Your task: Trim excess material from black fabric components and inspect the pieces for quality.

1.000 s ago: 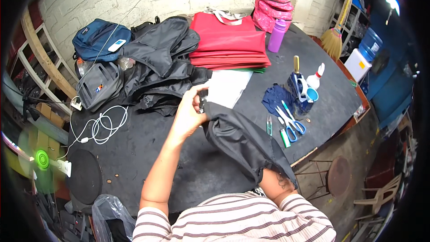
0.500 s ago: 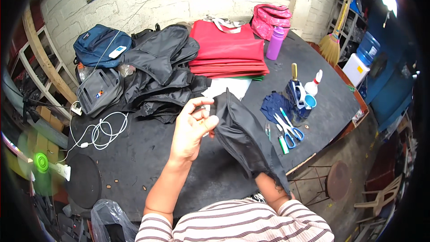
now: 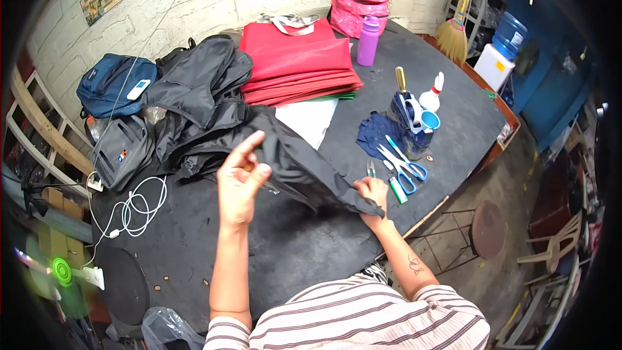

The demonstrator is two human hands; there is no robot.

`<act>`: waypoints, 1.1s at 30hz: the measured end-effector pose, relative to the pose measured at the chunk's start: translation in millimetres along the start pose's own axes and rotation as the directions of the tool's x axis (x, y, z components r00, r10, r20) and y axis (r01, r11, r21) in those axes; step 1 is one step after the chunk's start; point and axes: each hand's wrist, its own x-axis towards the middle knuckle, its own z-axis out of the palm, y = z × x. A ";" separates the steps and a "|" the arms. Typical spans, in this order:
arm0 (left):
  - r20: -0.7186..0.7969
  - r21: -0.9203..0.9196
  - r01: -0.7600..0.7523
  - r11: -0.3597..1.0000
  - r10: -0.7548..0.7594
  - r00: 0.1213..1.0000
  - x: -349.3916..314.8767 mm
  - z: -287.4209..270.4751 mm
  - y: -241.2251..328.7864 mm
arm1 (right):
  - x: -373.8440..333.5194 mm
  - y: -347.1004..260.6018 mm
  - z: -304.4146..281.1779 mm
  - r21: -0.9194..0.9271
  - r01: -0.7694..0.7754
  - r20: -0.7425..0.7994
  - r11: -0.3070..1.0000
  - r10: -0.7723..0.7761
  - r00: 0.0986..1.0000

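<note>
A black fabric piece [image 3: 295, 165] with a seamed edge stretches slantwise over the table in front of me. My right hand [image 3: 373, 196] grips its near right end, fingers closed over the cloth. At the other end, my left hand [image 3: 238, 185] is raised beside the fabric, palm turned inward, with index finger and thumb apart. Its other fingers are partly curled, and I see no cloth clearly pinched in them. Behind the fabric's far end lies a heap of black bags or bag parts [image 3: 201, 84]. White sheets [image 3: 310, 122] show just beyond the piece.
Blue-handled scissors [image 3: 405, 172], a green-and-white lighter [image 3: 398, 190], dark blue cloth [image 3: 379, 135] and a tape dispenser [image 3: 407, 113] lie right. Folded red fabric [image 3: 298, 68] and a purple bottle [image 3: 367, 42] stand farther back. A white cable [image 3: 136, 210] coils left. A round stool [image 3: 488, 230] stands beyond the table edge.
My right hand, hidden behind the fabric before, now shows at its right end. The fabric has swung flatter and lower. My left thumb and index finger have spread. The whole view has shifted.
</note>
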 end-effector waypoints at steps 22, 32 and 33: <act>0.021 0.256 0.029 0.966 -0.035 0.999 -16.2 19.9 -26.3 | 134.3 -114.6 -53.2 0.909 -0.276 0.217 0.312 0.210 0.953; -0.005 0.069 0.124 0.990 -0.124 0.992 -17.4 -15.9 -9.2 | 133.7 -123.3 -43.8 0.930 -0.359 0.329 0.071 0.271 0.905; 0.017 0.012 0.141 0.990 -0.141 0.990 -17.7 -14.2 -9.2 | 133.8 -129.5 -48.7 0.924 -0.378 0.351 0.056 0.263 0.899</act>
